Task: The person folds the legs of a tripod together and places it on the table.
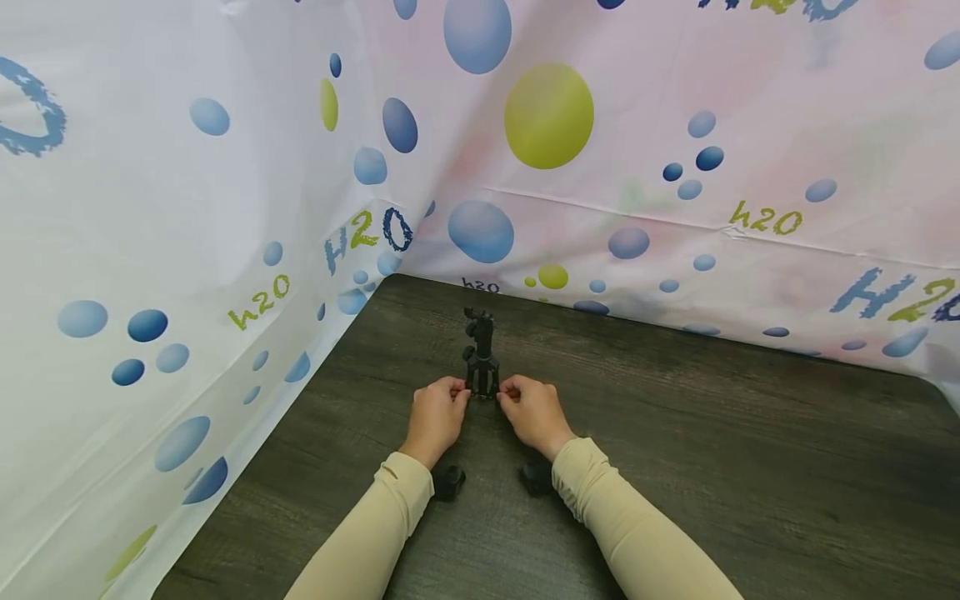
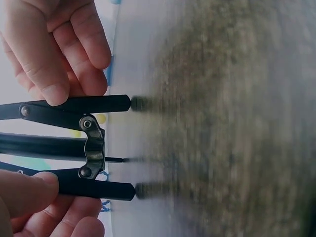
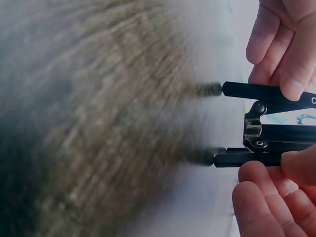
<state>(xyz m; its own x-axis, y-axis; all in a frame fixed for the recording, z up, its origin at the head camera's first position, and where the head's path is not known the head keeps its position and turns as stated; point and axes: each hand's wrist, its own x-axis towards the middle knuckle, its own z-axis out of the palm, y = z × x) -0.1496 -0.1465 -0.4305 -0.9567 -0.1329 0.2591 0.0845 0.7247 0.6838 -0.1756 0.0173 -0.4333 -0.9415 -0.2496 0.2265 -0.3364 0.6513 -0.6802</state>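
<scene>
A small black tripod stands upright on the dark wooden table, its legs drawn close together. On its left side my left hand pinches one leg between thumb and fingers. The right hand grips another leg the same way from the right. Low on the legs, the left wrist view shows a metal hinge bracket joining them to a dark centre tube. Dark rubber feet tip the legs, close over the tabletop in the right wrist view. The tripod's head is out of both wrist views.
The wood-grain table reaches far to the right. A white curtain printed with blue and green dots hangs behind it and along its left side. Black wrist cameras sit under both wrists, by the beige sleeves.
</scene>
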